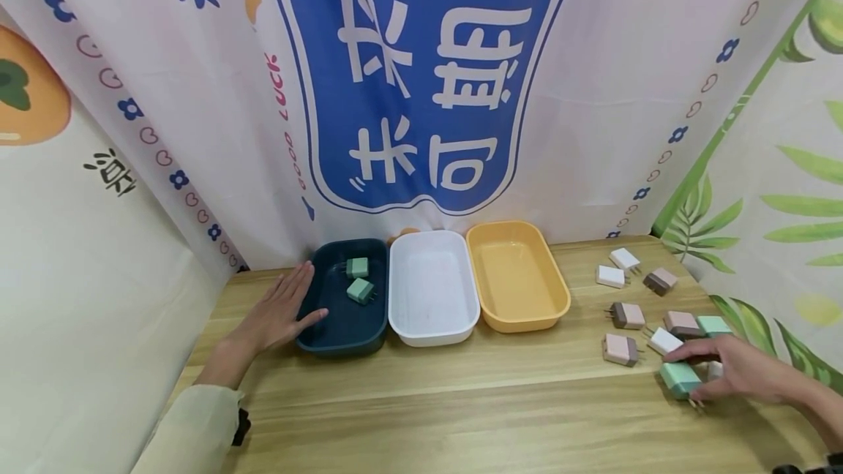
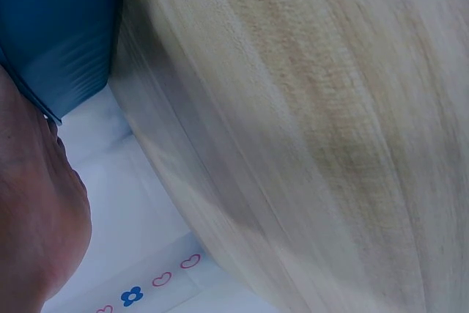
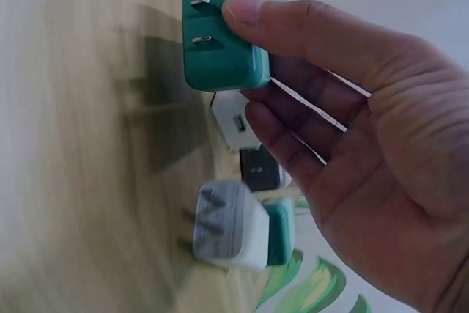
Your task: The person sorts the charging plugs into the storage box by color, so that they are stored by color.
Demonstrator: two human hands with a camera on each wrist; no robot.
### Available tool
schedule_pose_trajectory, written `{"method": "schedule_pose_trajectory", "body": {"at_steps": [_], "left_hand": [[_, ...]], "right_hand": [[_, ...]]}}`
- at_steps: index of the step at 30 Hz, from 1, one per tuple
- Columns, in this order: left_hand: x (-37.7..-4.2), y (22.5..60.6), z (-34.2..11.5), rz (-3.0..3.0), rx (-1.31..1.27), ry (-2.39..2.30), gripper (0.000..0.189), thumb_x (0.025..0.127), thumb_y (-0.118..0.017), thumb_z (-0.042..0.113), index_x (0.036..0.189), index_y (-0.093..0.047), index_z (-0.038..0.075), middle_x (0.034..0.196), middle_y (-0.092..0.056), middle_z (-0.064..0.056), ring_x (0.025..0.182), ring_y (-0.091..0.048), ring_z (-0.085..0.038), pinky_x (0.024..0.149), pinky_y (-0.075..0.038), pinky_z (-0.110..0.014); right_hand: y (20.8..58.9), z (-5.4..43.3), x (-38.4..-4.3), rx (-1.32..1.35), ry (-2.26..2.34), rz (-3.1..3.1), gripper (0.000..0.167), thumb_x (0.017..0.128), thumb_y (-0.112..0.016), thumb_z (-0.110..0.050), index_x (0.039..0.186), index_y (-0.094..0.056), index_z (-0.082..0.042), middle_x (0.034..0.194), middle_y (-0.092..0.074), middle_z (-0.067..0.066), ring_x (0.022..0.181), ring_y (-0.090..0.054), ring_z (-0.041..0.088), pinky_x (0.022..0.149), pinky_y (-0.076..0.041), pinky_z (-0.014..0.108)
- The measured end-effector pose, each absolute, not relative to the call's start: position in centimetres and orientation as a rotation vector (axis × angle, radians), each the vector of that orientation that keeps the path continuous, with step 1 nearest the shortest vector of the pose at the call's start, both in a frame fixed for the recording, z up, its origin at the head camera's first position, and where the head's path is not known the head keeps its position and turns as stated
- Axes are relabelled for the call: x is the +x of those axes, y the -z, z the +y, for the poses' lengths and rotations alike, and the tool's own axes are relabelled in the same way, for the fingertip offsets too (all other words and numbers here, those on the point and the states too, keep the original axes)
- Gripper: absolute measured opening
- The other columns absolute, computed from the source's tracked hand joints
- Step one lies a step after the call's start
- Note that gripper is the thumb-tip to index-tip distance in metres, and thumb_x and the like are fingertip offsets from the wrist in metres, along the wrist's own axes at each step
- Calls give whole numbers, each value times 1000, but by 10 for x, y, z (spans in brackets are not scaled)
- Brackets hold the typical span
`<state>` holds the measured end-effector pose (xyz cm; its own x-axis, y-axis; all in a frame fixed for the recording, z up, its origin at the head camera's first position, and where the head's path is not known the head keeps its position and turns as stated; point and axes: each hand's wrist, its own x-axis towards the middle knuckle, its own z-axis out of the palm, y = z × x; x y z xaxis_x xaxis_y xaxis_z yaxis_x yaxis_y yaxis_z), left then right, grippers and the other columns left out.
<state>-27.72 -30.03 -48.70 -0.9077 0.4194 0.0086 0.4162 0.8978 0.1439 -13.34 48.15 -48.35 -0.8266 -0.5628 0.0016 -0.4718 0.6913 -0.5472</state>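
My right hand [image 1: 740, 371] pinches a green charger plug [image 1: 679, 379] between thumb and fingers at the right of the table. In the right wrist view that plug [image 3: 223, 34] appears just above the wood, its two metal prongs facing the camera. Close by lie a white charger [image 3: 231, 225] and another green charger [image 1: 713, 325]. My left hand [image 1: 276, 313] rests on the left rim of a dark teal tray [image 1: 339, 339], fingers straight. Inside that tray are two green chargers, one [image 1: 358, 267] behind the other [image 1: 361, 290].
Beside the teal tray stand a white tray [image 1: 435, 287] and a yellow tray [image 1: 519, 273]. Several pink-and-brown chargers [image 1: 620, 350] and white chargers [image 1: 611, 276] lie scattered on the wooden table [image 1: 461, 408] at right. A printed curtain [image 1: 593, 130] hangs behind the trays.
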Motion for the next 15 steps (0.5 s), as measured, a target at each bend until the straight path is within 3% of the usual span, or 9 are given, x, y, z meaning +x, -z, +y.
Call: {"method": "schedule_pose_trajectory", "body": {"at_steps": [11, 15], "left_hand": [[-276, 487, -300, 3042, 673, -234, 100, 105, -49, 66, 169, -11, -1, 176, -8, -24, 162, -11, -45, 130, -10, -65], [-276, 486, -300, 3037, 668, -241, 100, 105, -49, 65, 169, -11, -1, 176, -8, -24, 162, -11, -45, 129, -10, -65]], "right_hand": [[469, 463, -141, -875, 867, 2718, 48, 81, -94, -25, 126, -78, -20, 126, -73, -17, 119, -56, -12, 86, -49, 9], [464, 454, -142, -912, 850, 2744, 48, 82, -93, -26, 126, -77, -20, 121, -75, -16, 111, -61, -8, 83, -54, 15]]}}
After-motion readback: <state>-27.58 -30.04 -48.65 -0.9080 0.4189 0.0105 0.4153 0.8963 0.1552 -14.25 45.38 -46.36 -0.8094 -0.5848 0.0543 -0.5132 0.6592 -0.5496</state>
